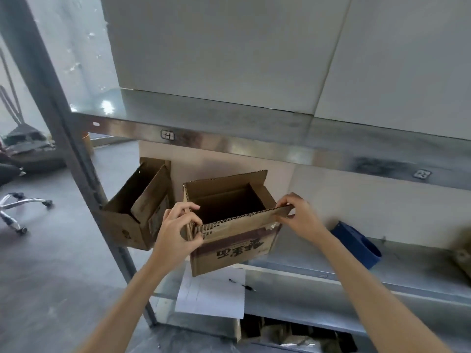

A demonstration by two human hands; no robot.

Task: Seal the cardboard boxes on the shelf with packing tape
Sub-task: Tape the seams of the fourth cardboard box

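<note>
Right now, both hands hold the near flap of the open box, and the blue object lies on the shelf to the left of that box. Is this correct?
Not fully. In the head view the blue object lies on the shelf to the right of the open box, not the left. The left hand and right hand do hold its near flap.

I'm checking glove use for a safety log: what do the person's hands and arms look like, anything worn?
Nothing worn shows. The left hand and right hand are bare, without gloves, and no ring, watch or bracelet is visible. The left forearm and right forearm are uncovered to the picture's edge; no sleeve appears.
</note>
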